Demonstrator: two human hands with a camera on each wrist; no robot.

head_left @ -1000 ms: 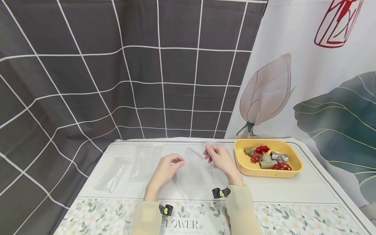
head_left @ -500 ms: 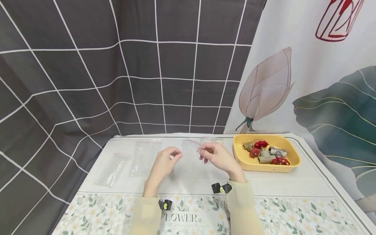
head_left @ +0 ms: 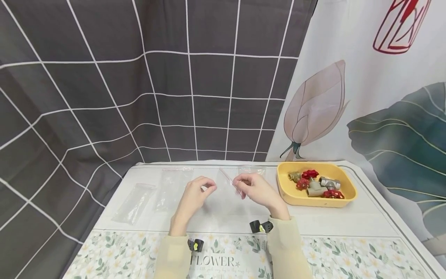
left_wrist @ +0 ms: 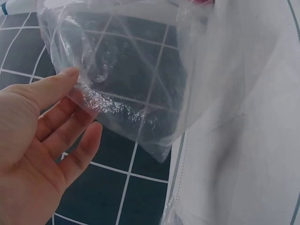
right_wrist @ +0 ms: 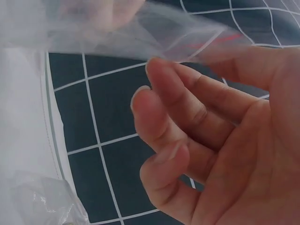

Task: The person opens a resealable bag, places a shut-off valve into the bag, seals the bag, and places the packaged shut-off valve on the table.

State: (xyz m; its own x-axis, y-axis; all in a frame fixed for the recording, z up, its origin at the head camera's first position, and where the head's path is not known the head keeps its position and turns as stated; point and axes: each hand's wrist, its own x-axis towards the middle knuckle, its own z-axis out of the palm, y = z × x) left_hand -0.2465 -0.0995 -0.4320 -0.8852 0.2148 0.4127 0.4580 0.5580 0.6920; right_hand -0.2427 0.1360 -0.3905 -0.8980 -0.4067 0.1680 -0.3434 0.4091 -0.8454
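Note:
Between my hands hangs a clear zip bag (head_left: 223, 192) with a red line along its mouth. My left hand (head_left: 196, 195) pinches its left edge; in the left wrist view, the thumb and index finger close on the crinkled film (left_wrist: 126, 79), the other fingers spread loosely. On the other side, my right hand (head_left: 256, 190) pinches the bag close to the red line. In the right wrist view, that hand (right_wrist: 211, 122) holds the film (right_wrist: 154, 40) at thumb and index finger, with its remaining fingers curled below. The bag looks flat, with nothing inside.
Clear bags lie on the white table cover: one at far left (head_left: 134, 204), another (head_left: 171, 190) beside it, one at the back edge (head_left: 252, 169). A yellow tray (head_left: 296, 200) at right holds several metal valves (head_left: 316, 188) with red handwheels.
My right hand has shifted slightly left, its fingertips now further along the bag's mouth. The red line has swung to a steeper slant. My left hand keeps its pinch, nearly still.

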